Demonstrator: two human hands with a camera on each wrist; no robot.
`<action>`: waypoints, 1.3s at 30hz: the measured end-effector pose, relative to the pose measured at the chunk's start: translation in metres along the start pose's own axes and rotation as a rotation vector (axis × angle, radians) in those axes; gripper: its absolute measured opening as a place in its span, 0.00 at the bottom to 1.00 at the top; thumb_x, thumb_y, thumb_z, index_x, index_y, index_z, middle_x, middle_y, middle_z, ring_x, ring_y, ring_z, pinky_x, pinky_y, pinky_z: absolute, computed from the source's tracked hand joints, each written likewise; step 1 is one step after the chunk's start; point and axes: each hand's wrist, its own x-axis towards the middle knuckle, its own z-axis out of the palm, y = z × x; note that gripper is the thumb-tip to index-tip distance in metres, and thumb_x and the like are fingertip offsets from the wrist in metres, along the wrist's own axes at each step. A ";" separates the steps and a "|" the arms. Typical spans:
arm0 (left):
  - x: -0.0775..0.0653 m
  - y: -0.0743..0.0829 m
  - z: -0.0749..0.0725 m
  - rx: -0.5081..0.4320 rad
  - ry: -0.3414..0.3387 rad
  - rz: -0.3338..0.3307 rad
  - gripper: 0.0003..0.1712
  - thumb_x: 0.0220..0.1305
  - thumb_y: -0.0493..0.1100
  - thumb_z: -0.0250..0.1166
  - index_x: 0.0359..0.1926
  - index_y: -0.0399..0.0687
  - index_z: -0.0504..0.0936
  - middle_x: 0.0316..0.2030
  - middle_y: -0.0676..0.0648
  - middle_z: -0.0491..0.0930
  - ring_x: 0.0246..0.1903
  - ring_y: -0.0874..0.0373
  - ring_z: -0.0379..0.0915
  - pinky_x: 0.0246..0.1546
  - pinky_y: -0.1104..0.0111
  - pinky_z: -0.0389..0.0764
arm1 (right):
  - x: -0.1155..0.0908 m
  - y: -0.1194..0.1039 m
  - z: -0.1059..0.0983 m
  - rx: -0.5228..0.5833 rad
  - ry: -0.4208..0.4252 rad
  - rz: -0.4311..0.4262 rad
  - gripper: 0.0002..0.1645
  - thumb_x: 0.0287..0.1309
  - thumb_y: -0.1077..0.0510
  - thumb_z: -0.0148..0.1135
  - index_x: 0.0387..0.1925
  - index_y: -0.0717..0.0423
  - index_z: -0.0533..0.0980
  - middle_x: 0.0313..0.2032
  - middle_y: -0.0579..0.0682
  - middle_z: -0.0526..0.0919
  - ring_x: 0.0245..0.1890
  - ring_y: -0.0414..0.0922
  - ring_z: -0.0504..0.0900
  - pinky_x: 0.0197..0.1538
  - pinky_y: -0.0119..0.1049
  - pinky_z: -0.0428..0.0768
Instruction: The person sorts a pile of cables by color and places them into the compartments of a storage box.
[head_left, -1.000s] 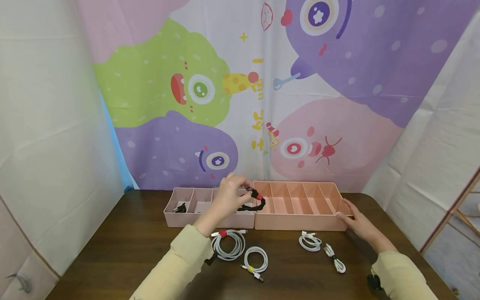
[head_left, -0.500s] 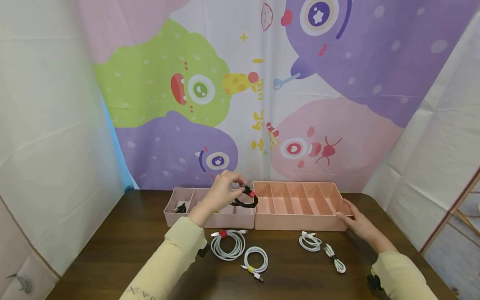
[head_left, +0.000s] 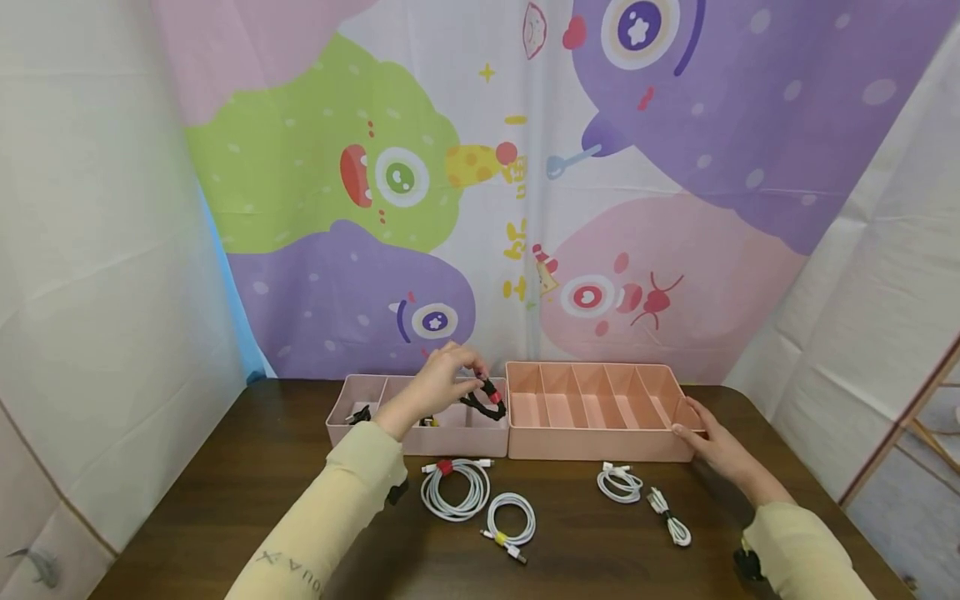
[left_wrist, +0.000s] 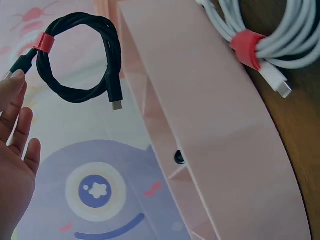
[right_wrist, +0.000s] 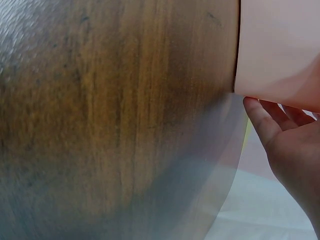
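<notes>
Between thumb and fingertips my left hand [head_left: 435, 387] pinches one end of a coiled black charging cable [left_wrist: 117, 50] with a red tie. The coil hangs above the right part of the pale pink divided box [head_left: 457, 442]. Inside that box, a black cable [head_left: 362, 414] lies in the left compartment, and something dark and yellow [head_left: 428, 422] shows partly behind my wrist. My right hand [head_left: 716, 442] rests against the right end of the peach divided box [head_left: 600, 445], its thumb at the front corner in the right wrist view.
On the brown table [head_left: 570, 550] in front of the boxes lie a large white cable with a red tie [head_left: 456, 492], a white cable with a yellow tie [head_left: 512, 521], a small white coil [head_left: 620, 483] and a white cable with a black tie [head_left: 670, 518]. A cartoon curtain [head_left: 510, 208] hangs behind.
My left hand has moved left and slightly down with the black cable, from near the seam between the boxes to over the pink box. My right hand stays at the peach box.
</notes>
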 end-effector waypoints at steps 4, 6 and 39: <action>0.000 -0.004 0.003 0.015 -0.013 0.029 0.04 0.56 0.36 0.68 0.32 0.49 0.81 0.35 0.52 0.82 0.40 0.56 0.70 0.45 0.57 0.67 | 0.000 0.000 0.000 0.007 -0.004 0.005 0.49 0.67 0.41 0.48 0.72 0.61 0.35 0.68 0.75 0.43 0.61 0.71 0.61 0.56 0.62 0.69; 0.000 -0.007 0.006 0.016 -0.012 0.035 0.05 0.55 0.36 0.68 0.32 0.49 0.81 0.35 0.52 0.82 0.40 0.55 0.70 0.45 0.57 0.67 | 0.000 0.000 0.000 0.009 -0.006 0.008 0.49 0.67 0.41 0.48 0.72 0.61 0.35 0.68 0.75 0.43 0.62 0.71 0.60 0.56 0.63 0.69; -0.013 -0.028 0.048 0.012 0.003 0.026 0.06 0.51 0.31 0.69 0.31 0.43 0.83 0.27 0.50 0.81 0.33 0.51 0.73 0.40 0.63 0.68 | 0.000 0.000 0.000 -0.017 -0.004 0.014 0.49 0.68 0.41 0.48 0.72 0.61 0.34 0.67 0.76 0.44 0.63 0.72 0.58 0.57 0.64 0.67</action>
